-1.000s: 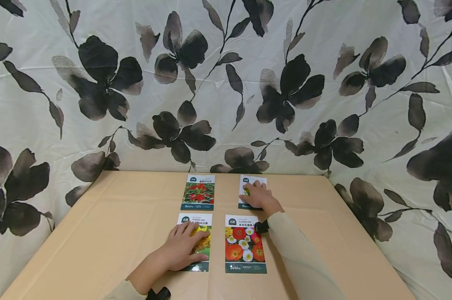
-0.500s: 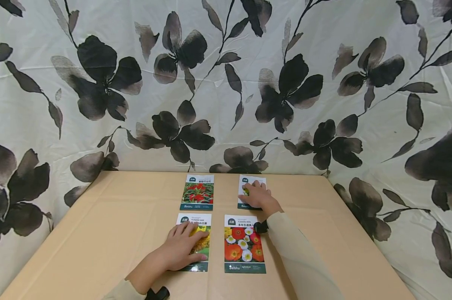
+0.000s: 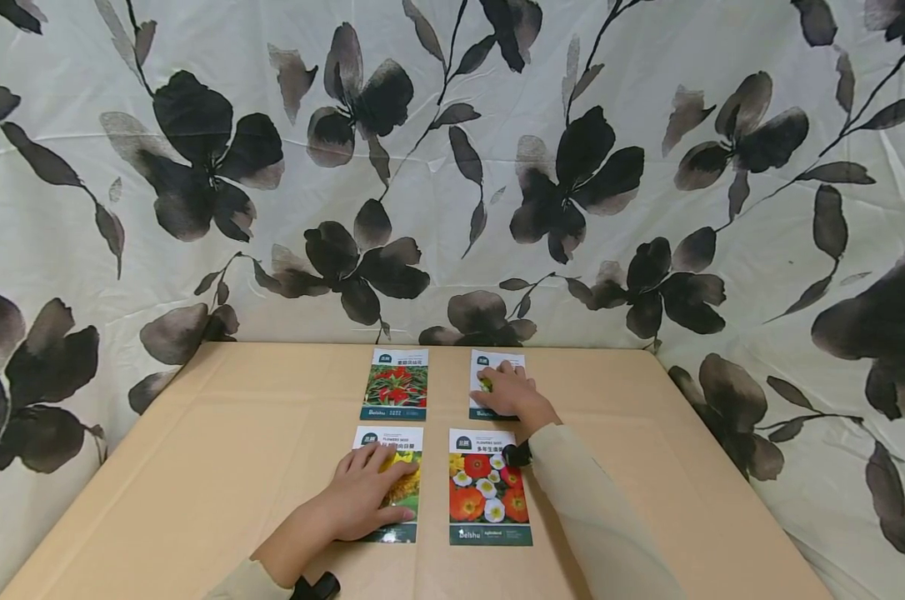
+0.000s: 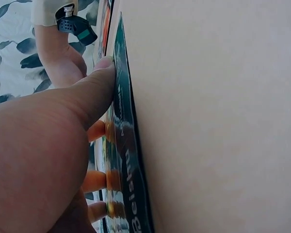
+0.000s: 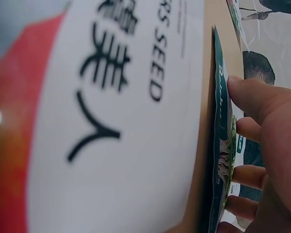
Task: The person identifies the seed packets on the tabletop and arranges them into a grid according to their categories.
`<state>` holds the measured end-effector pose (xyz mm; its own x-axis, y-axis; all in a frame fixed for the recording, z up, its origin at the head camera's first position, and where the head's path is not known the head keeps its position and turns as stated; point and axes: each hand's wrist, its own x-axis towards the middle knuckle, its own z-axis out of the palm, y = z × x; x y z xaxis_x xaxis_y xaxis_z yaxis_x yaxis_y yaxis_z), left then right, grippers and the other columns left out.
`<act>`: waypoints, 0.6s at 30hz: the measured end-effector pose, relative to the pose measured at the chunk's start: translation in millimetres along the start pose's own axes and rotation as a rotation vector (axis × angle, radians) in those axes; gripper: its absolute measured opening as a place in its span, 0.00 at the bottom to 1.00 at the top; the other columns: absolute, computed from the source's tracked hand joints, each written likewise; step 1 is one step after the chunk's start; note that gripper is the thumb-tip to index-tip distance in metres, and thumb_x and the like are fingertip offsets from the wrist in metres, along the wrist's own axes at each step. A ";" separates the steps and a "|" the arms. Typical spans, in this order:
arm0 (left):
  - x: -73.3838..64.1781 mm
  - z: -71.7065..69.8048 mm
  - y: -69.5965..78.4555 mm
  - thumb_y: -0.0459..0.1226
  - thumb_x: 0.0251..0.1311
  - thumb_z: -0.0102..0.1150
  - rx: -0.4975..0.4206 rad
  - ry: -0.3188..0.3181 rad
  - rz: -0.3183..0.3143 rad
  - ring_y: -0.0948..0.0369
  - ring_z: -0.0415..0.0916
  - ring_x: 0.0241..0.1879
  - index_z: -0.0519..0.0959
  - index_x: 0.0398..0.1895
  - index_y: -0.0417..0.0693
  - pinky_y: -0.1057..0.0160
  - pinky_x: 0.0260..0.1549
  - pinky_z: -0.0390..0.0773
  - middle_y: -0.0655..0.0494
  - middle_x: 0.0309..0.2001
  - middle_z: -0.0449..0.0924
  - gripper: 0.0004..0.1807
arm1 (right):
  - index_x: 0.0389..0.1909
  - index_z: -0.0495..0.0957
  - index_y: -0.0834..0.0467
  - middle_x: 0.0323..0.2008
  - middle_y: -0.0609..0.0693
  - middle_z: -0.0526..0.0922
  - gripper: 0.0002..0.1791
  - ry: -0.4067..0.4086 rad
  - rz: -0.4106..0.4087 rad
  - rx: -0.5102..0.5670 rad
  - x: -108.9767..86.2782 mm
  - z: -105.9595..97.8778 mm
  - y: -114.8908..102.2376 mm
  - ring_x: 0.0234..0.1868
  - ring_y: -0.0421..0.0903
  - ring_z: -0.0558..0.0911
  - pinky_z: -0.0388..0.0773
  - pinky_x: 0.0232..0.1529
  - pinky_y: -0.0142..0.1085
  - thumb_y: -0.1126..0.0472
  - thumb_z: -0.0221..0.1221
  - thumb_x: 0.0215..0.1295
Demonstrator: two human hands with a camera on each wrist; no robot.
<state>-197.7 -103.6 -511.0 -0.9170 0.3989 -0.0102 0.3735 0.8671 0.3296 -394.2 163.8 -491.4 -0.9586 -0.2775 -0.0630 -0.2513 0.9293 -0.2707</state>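
My left hand [image 3: 364,493] rests with spread fingers on a yellow-flower seed packet [image 3: 403,531] at the near left, its fingertips touching the packet's face in the left wrist view. At the far right, my right hand [image 3: 514,392] lies over another seed packet [image 3: 486,360], covering most of its picture. In the right wrist view the thumb and fingertips touch that packet [image 5: 223,145] from above, fingers extended. A packet with red, orange and white flowers [image 3: 488,492] lies flat below the right wrist. The fourth packet, with red flowers [image 3: 395,387], lies at the far left.
All the packets lie on a tan table [image 3: 197,467]. Behind its far edge hangs a white cloth [image 3: 452,192] printed with dark flowers. Each wrist wears a small black camera [image 3: 516,454].
My right hand has slid a little to the left, and the far right packet has shifted left under it. The left hand and the other packets keep their places.
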 end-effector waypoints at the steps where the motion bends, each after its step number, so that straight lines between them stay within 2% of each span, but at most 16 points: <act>1: 0.1 0.6 -0.9 0.64 0.60 0.62 -0.002 0.003 0.003 0.34 0.53 0.75 0.73 0.70 0.62 0.26 0.69 0.51 0.41 0.74 0.63 0.37 | 0.73 0.69 0.44 0.73 0.60 0.64 0.35 -0.001 -0.001 -0.002 -0.2 0.0 -0.5 0.69 0.62 0.63 0.64 0.68 0.61 0.34 0.58 0.70; 7: 0.4 2.2 -2.6 0.64 0.60 0.62 -0.010 0.020 0.022 0.34 0.53 0.74 0.74 0.70 0.61 0.26 0.68 0.51 0.40 0.73 0.64 0.37 | 0.73 0.70 0.44 0.71 0.59 0.66 0.34 -0.003 -0.009 -0.007 -1.1 -0.6 -3.8 0.68 0.61 0.64 0.65 0.66 0.59 0.35 0.58 0.70; 18: -0.4 -0.1 0.9 0.62 0.60 0.63 -0.008 -0.001 -0.002 0.36 0.54 0.74 0.74 0.70 0.61 0.27 0.69 0.52 0.41 0.74 0.64 0.36 | 0.73 0.71 0.43 0.71 0.58 0.67 0.34 0.003 -0.008 -0.016 -0.2 2.1 -11.4 0.68 0.61 0.64 0.65 0.66 0.59 0.34 0.58 0.70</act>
<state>-197.0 -103.0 -510.6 -0.9174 0.3977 -0.0116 0.3709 0.8654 0.3368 -390.8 152.8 -490.3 -0.9569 -0.2844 -0.0583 -0.2610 0.9307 -0.2562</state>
